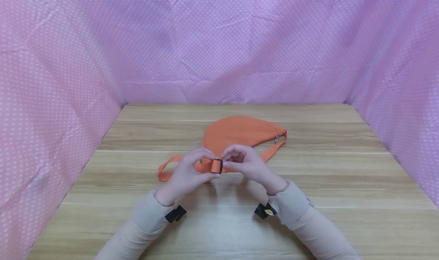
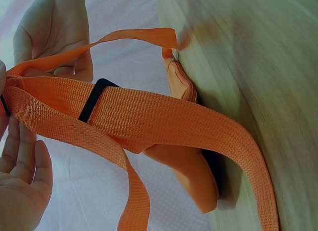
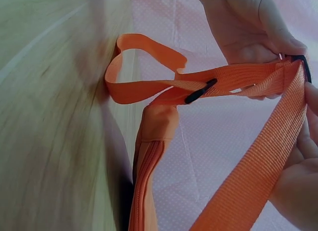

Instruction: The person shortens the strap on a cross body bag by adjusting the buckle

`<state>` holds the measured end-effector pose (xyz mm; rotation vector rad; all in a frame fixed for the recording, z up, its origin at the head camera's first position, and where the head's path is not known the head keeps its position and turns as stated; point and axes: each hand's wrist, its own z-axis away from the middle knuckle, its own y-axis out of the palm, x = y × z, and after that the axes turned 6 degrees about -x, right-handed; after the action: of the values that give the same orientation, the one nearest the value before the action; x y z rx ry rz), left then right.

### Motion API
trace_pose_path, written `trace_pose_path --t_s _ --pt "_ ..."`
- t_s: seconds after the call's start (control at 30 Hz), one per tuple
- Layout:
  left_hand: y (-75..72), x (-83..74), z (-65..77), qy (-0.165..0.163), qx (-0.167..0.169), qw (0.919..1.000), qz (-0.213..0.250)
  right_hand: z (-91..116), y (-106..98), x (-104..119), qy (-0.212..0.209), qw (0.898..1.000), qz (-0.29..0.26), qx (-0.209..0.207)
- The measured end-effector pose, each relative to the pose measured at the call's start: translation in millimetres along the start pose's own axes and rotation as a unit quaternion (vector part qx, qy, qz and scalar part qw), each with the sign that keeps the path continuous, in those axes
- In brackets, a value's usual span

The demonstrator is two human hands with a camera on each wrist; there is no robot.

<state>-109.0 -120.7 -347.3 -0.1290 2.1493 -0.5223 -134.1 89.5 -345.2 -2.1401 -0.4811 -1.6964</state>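
beige sleeves lay behind both grips, a black device at each cuff. ahead of them, the left grip was pinched nearly closed, thumb at one end and fingers at the other of a black buckle threaded with orange strap. the right grip pinched the buckle's opposite edge between thumb and forefinger, its other fingers bent; whether it also held the strap, i could not tell. beyond the buckle, a black slider sat on the strap. one loop of the strap curved out to the left of the left grip, and another length ran past the right grip to the tip of an orange bag. the bag lay on the wood-grained surface just past both grips, its metal zip pull to the right of the right grip. farthest from the grips, pink dotted cloth hung beyond the surface and along both its sides.
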Motion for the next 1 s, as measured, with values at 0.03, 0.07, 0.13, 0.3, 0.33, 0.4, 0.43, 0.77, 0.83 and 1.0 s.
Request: trace_pose_path --t_s 0.03,0.07,0.13,0.3,0.33,0.4,0.43,0.77,0.83,1.0 --pt "-0.2 0.0 0.2 -0.001 0.001 1.0000 0.001 0 0 0 0.000 1.000 0.000 0.001" --pt "-0.4 -0.2 0.3 -0.002 0.003 1.0000 0.002 0 0 0 0.000 1.000 -0.001 0.003" --pt "-0.9 -0.3 0.4 0.003 0.007 1.0000 0.004 0 -1 -1 0.001 1.000 0.005 0.006" --pt "-2.5 -0.5 1.6 0.020 0.013 0.9997 0.000 4 -7 -5 -0.001 0.999 0.042 0.017" --pt "-3.0 -0.7 1.9 0.019 0.013 0.9997 -0.001 5 -9 -6 0.004 0.999 0.050 0.018" --pt "-4.0 -0.9 2.7 0.013 0.009 0.9999 -0.002 6 -13 -8 0.018 0.997 0.068 0.016" --pt "-4.7 -1.2 3.0 0.010 0.007 0.9999 0.000 7 -15 -8 0.029 0.997 0.075 0.014" --pt "-5.3 0.3 3.8 0.004 0.001 1.0000 0.000 7 -18 -13 0.048 0.994 0.095 0.010" --pt "-5.1 0.6 3.7 0.007 0.002 1.0000 -0.001 5 -17 -13 0.040 0.995 0.090 0.010" --pt "-4.4 2.1 2.6 0.018 0.008 0.9998 0.000 2 -10 -9 0.015 0.997 0.081 0.011"
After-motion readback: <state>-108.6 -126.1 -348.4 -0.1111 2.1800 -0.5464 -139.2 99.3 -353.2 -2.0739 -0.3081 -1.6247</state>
